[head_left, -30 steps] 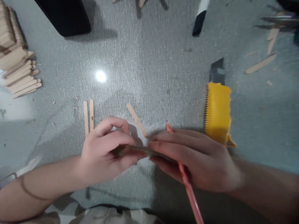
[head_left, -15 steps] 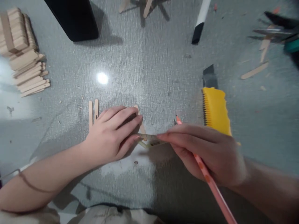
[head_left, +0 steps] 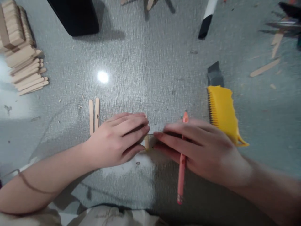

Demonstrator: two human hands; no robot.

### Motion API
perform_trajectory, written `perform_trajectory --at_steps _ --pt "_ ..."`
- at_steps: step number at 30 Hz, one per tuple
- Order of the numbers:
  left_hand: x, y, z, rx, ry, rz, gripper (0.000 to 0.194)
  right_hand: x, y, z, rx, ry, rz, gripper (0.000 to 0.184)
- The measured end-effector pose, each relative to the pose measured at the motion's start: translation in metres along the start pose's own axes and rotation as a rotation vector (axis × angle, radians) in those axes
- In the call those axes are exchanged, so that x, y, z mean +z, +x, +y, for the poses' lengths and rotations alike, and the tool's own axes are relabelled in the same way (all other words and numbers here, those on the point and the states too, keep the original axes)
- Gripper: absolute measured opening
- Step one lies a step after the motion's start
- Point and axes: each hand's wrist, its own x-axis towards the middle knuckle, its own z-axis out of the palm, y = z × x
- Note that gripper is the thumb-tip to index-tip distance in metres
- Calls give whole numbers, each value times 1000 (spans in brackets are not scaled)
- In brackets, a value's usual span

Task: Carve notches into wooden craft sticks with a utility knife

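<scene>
My left hand (head_left: 117, 141) has its fingers closed over a wooden craft stick (head_left: 147, 142), of which only short parts show past the fingertips. A thin clear strip that looks like a ruler (head_left: 151, 142) lies across this stick, mostly hidden between both hands. Its right part is gripped by the fingertips of my right hand (head_left: 199, 147), which also keeps a pink pencil (head_left: 181, 175) tucked between its fingers, eraser end toward me. Two more craft sticks, a plain one (head_left: 91, 116) and one with a dark mark (head_left: 97, 111), lie beside my left hand.
Stacked craft sticks (head_left: 28, 69) lie at the left. A black box-like object (head_left: 75, 18) stands at the back. A white marker with a black end (head_left: 207, 22), a yellow wrapper (head_left: 222, 110), a loose stick (head_left: 264, 67) and a blurred tool (head_left: 284, 24) are on the right.
The craft stick and clear strip have been turned so they meet squarely. The pencil has swung more upright in my right hand. The view has shifted slightly.
</scene>
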Motion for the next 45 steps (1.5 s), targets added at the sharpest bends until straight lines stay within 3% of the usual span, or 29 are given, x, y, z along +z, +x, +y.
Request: perform_trajectory --at_steps 8,12,17,21,29,45 --pt "0 1 -1 -4 -22 20 32 0 4 -2 -19 -39 -4 8" --pt "-1 0 0 -20 -12 43 20 0 5 -4 -1 -34 -6 11" --pt "-2 -1 3 6 94 57 11 2 5 -3 0 -18 -17 4" --pt "-4 -1 11 39 137 56 12 0 4 0 -29 -27 -41 10" --pt "-3 -1 25 -65 158 62 5 -2 4 2 -13 22 -35 14" --pt "-3 -2 34 -127 274 54 19 0 5 1 2 17 -35 12"
